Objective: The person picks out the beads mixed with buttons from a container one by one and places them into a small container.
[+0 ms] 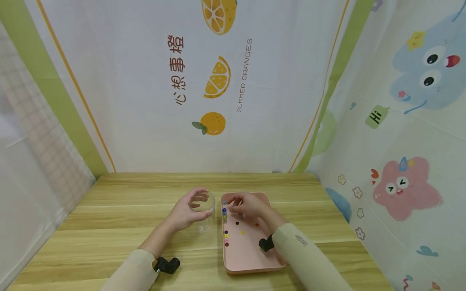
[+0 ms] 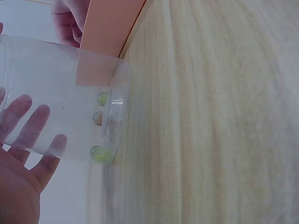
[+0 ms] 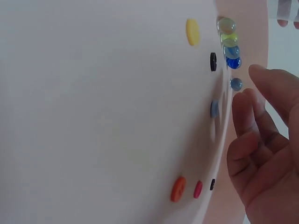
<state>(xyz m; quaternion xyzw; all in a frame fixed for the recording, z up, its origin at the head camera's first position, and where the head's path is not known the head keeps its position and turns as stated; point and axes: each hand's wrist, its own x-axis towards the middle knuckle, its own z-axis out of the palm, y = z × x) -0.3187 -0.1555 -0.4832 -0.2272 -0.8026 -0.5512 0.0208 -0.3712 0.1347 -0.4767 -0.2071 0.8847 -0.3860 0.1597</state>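
A clear plastic jar point(image 1: 204, 224) stands upright on the wooden table, and my left hand point(image 1: 185, 211) grips it near the rim, fingers round the far side. In the left wrist view several marbles, among them a greenish one point(image 2: 99, 153), lie at the jar's bottom. Over the pink tray point(image 1: 251, 256) hovers my right hand point(image 1: 249, 205), its thumb and bent fingers apart with nothing seen between them. Close to its fingertips lies a grey-blue marble point(image 3: 236, 84). Beside it, a dark blue marble point(image 3: 233, 62) and several others line the tray's left edge.
Buttons lie scattered in the tray, including a yellow button point(image 3: 192, 31), a black button point(image 3: 213, 61) and an orange button point(image 3: 178, 189). The tray's raised wall point(image 2: 110, 32) stands right beside the jar. A printed curtain point(image 1: 145, 141) hangs behind the table.
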